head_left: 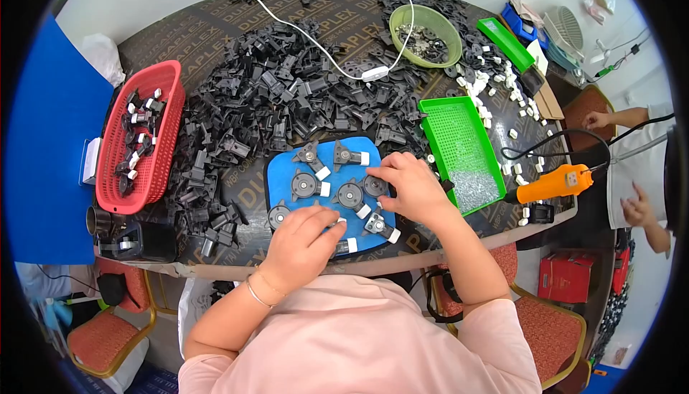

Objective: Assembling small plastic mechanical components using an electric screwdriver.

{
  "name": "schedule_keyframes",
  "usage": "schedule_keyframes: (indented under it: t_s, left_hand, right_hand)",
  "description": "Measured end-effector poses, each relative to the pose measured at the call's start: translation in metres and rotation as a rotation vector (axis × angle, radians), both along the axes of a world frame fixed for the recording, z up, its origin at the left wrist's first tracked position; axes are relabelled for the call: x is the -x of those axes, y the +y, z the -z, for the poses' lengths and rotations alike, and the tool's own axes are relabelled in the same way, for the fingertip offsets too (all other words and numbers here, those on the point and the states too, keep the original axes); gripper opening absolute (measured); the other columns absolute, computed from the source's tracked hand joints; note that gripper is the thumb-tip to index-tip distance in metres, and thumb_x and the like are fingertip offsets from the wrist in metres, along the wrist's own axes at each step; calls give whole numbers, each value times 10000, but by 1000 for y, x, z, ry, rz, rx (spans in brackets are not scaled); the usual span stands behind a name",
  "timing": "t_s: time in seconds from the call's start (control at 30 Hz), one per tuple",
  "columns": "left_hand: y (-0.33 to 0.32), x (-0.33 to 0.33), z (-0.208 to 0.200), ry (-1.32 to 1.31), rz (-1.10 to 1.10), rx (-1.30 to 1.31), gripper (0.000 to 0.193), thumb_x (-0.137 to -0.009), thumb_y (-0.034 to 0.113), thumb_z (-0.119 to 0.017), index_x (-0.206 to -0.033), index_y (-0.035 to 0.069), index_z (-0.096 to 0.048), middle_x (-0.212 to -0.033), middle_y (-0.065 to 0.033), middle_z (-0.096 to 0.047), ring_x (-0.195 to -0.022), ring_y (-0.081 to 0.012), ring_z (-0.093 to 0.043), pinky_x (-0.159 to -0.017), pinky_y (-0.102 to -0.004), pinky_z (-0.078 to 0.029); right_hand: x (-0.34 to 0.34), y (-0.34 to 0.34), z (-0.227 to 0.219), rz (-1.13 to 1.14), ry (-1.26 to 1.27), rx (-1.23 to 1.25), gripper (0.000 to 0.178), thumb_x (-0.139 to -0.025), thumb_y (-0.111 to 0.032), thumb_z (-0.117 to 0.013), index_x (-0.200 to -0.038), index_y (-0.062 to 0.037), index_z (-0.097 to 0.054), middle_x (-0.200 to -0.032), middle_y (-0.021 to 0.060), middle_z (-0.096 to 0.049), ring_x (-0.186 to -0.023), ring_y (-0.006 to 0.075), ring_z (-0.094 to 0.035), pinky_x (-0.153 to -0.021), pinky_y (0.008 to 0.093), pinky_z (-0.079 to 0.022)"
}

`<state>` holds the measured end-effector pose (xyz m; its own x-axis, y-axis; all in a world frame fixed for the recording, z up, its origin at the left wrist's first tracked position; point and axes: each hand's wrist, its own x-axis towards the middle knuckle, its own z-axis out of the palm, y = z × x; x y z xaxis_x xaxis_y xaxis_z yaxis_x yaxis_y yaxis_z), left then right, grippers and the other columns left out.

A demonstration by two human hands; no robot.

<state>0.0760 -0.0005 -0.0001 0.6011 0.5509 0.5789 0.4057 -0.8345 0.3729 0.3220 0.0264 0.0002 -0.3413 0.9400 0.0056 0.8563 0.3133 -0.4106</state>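
Observation:
On the blue mat (331,151) lie several black plastic parts with white end pieces, some topped with a round black disc (305,184). My right hand (415,187) is at the mat's right side, its index finger and thumb closed about the edges of a black disc (374,186). Over the mat's lower left rests my left hand (298,245), fingers curled and pressed together. What is under them is mostly hidden. Just left of it sits another black disc part (278,215); a part with a white end (347,245) shows beside its fingers.
A heap of black plastic parts (280,71) covers the table's middle. A red basket (163,143) stands left, a green tray (448,118) right, with an orange-handled tool (552,184) beside it. White pieces surround the yellow-green bowl (452,39). Another person (642,171) is at right.

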Motion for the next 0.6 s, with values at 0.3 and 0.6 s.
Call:
schedule_keyframes:
  t_s: [0.3,0.6]
  left_hand:
    - [-2,5,-1,-49,-33,64,257,-672,-7,-709,-908,50,-622,-981,-95,-601,-891,-297,-587,-755,-376,-481]
    - [-4,3,-3,-82,-47,85,193,-691,26,-679,-877,47,-631,-954,-77,-607,-893,-268,-592,-735,-358,-473]
  right_hand:
    - [1,4,-3,30,-37,52,490,-650,-170,-741,-1123,-102,-633,-1115,75,-593,-1063,256,-529,-911,372,-414]
    - [3,9,-5,14,-104,90,492,-652,-213,-772,-1105,-79,-634,-1033,95,-620,-1005,279,-570,-897,377,-448]
